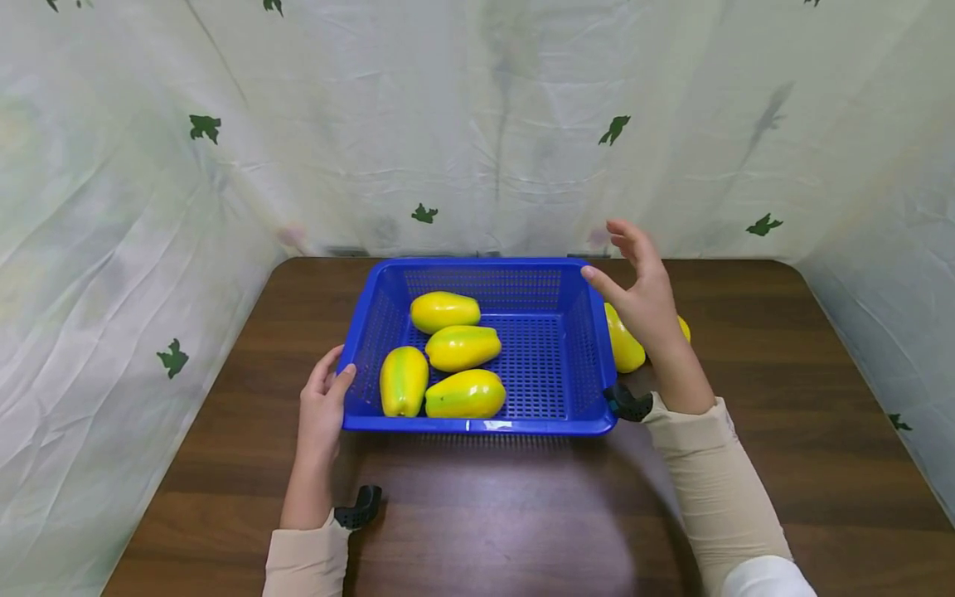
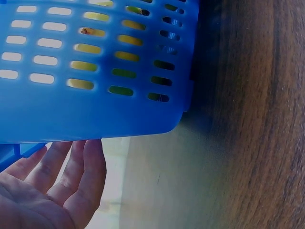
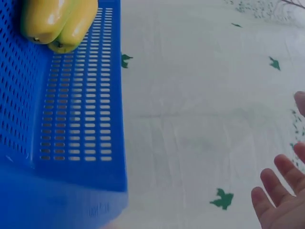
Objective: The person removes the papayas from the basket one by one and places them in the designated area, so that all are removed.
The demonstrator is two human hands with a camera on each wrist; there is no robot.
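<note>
A blue perforated basket (image 1: 477, 414) stands on the dark wooden counter (image 1: 783, 464), near the far edge, where a white leaf-printed cloth (image 1: 477, 124) hangs as backdrop and side walls. Bare counter lies in front of the basket and to both sides, with the widest bare stretch along the near edge.

Four yellow-green papayas (image 1: 462, 348) lie inside the basket, gathered in its left half; the right half of the mesh floor is bare. Another papaya (image 1: 623, 342) lies on the counter just beside the basket's right wall, partly hidden behind the right hand; a further yellow patch shows past the wrist, too hidden to identify.

The left hand (image 1: 323, 406) rests against the basket's near-left corner, thumb at the rim and fingers relaxed along the outer wall; in the left wrist view the straight fingers (image 2: 71, 176) lie just under the basket's lower edge, so the grip is spread, not closed round anything. The right hand (image 1: 643, 294) is raised above the basket's far-right corner, palm toward the basket, fingers (image 3: 281, 186) spread and touching nothing. Both forearms wear beige sleeves (image 1: 716, 481).
</note>
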